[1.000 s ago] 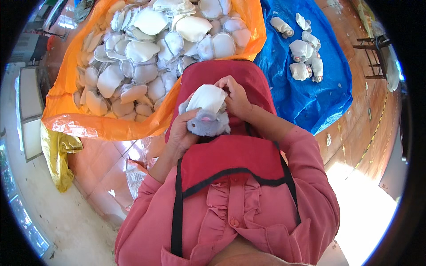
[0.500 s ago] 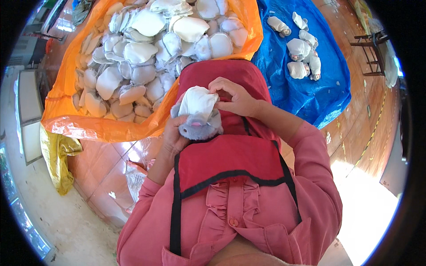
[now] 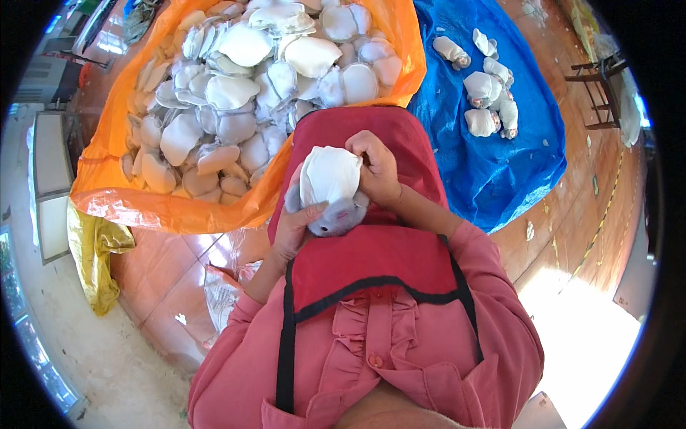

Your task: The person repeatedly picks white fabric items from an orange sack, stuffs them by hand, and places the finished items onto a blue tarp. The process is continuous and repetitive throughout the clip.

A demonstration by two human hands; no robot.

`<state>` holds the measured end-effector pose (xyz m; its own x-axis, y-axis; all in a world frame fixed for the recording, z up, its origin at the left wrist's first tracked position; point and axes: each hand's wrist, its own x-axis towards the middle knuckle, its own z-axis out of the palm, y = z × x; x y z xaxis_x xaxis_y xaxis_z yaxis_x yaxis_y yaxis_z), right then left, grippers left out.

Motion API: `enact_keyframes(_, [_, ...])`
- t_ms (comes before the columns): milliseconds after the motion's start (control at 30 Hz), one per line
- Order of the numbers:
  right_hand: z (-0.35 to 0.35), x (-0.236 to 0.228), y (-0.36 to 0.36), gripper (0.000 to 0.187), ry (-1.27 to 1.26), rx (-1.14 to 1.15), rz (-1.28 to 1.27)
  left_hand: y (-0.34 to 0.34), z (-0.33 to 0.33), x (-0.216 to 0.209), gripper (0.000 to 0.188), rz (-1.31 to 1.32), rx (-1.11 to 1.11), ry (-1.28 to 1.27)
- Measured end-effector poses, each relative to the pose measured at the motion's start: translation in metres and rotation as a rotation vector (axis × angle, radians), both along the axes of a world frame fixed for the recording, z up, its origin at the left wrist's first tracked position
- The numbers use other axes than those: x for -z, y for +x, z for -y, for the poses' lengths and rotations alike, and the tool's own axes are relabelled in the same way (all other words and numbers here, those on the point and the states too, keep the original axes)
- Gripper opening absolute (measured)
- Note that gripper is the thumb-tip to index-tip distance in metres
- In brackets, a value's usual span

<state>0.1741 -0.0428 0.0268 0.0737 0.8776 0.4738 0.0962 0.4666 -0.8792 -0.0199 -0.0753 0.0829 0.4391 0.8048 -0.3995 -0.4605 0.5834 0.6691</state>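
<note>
A small grey plush animal head (image 3: pixel 336 219) with a pink nose rests over my lap, a white cloth piece (image 3: pixel 330 174) covering its upper part. My left hand (image 3: pixel 295 223) grips the plush from its left side, the thumb lying across the grey fur below the cloth. At the right edge of the cloth my right hand (image 3: pixel 377 166) is closed, its fingers pinching the fabric. The fingertips of the right hand are partly hidden. Beneath both hands lies a red apron (image 3: pixel 371 264) with black trim.
An orange sheet (image 3: pixel 164 214) at the far left holds a big pile of white and grey plush pieces (image 3: pixel 232 93). On the blue sheet (image 3: pixel 493 171) at right lie several white-wrapped plush pieces (image 3: pixel 480 123). A yellow sack (image 3: pixel 96 264) and a wooden stool (image 3: pixel 606 93) stand farther out.
The plush has tilted and shifted slightly right, so its face points more to the lower right. My right hand has closed further on the cloth edge, and my left thumb now lies across the front.
</note>
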Motion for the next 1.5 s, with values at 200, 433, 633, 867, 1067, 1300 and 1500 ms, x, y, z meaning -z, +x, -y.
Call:
enact_keyframes(200, [0.005, 0.008, 0.006, 0.024, 0.08, 0.118, -0.015, -0.009, 0.006, 0.005, 0.05, 0.012, -0.051, 0.208])
enact_keyframes(433, [0.018, 0.018, 0.005, 0.021, -0.044, -0.041, -0.226, -0.023, 0.008, 0.005, 0.032, -0.019, 0.074, 0.352])
enact_keyframes(633, [0.026, 0.031, 0.029, 0.016, -0.524, -0.433, -0.804, -0.024, -0.027, -0.013, 0.02, -0.497, 0.316, 1.038])
enact_keyframes(867, [0.028, 0.017, 0.028, 0.039, -0.859, -0.624, -0.681, -0.027, -0.018, -0.013, 0.014, -0.892, 0.46, 1.206])
enact_keyframes(1067, [0.029, 0.026, 0.029, 0.013, -0.714, -0.459, -0.678, -0.011, -0.001, 0.011, 0.037, -1.069, 0.287, 1.035])
enact_keyframes(1300, [0.034, 0.029, 0.018, 0.02, -0.479, -0.203, -0.328, 0.002, -0.011, 0.009, 0.086, -1.02, 0.323, 0.569])
enact_keyframes(1500, [0.036, 0.007, 0.009, 0.012, -0.365, -0.18, -0.29, 0.02, -0.017, 0.014, 0.085, -1.0, 0.31, 0.511])
